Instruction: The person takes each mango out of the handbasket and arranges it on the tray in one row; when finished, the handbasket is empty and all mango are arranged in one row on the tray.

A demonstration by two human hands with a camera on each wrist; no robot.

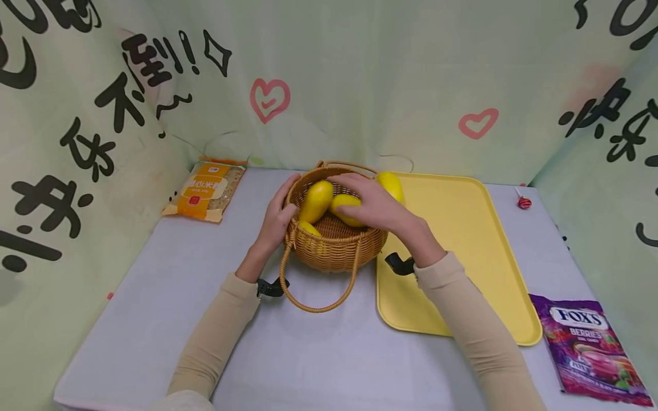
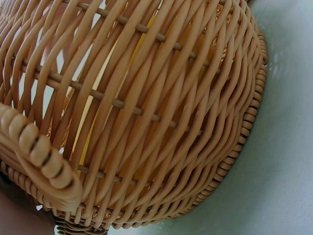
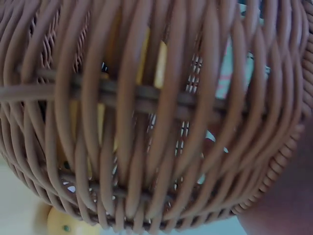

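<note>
A round wicker basket [image 1: 334,251] stands at the back middle of the table, its front handle hanging down. Several yellow mangoes [image 1: 316,201] lie inside it. My left hand [image 1: 277,220] holds the basket's left side at the rim. My right hand [image 1: 377,205] reaches over the right rim and grips a mango [image 1: 345,201] inside, partly covering it. Another mango [image 1: 392,184] sits on the yellow tray [image 1: 452,228], just behind the right hand. Wickerwork [image 2: 161,98] fills the left wrist view and weave [image 3: 146,112] fills the right one; both hide the fingertips.
An orange-and-clear food bag [image 1: 205,191] lies at the back left. A red lollipop [image 1: 524,201] is at the back right, and a purple candy bag [image 1: 591,348] touches the tray's front right corner. Curtains with black writing enclose the table.
</note>
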